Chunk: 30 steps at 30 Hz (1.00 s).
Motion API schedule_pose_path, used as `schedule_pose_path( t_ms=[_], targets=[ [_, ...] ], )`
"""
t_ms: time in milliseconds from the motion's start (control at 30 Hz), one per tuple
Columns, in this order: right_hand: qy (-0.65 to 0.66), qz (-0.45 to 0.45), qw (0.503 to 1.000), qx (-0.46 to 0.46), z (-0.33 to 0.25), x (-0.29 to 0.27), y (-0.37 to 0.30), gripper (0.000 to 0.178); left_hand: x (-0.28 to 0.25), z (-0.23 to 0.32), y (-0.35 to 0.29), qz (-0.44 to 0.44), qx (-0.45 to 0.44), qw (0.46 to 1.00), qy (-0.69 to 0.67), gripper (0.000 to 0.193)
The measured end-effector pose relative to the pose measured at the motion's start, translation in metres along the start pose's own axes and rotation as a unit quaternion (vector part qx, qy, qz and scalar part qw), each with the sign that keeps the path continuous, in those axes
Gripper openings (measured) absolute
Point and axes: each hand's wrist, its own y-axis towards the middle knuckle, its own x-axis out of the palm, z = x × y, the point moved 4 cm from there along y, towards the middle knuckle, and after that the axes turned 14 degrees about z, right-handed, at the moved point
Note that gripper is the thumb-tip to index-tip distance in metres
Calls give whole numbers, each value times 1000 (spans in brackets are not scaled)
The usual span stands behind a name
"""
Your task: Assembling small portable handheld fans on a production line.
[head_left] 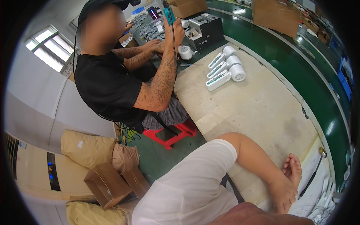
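My left arm, in a white sleeve, reaches over the near edge of the pale worktable. My left hand lies across my right wrist, its fingers bent down around it. Just beyond it shows my right hand, with loosely curled fingers and nothing visible in them. Most of the right forearm is hidden. Nearest to the hands is a small hammer with a black handle and a brass-coloured head, to their right.
Three white handheld devices with round heads lie on the far worktable. A co-worker in black sits on a red stool, holding a teal power screwdriver. A black machine, green conveyor and cartons surround us.
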Motion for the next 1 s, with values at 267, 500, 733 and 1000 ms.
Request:
schedule_pose_path(
  t_ms=[267,500,733,1000],
  targets=[
    [6,-9,1000,4,3,0,0,18,-1,0,3,50,-15,998,-42,10],
    [16,-6,1000,5,-1,-1,-1,18,-5,0,2,31,8,999,-30,15],
    [22,-6,1000,14,3,-3,6,18,-8,-4,0,59,-42,994,-77,10],
    [23,-9,1000,11,1,-2,3,19,-6,-3,2,36,-51,997,-55,24]
  ],
)
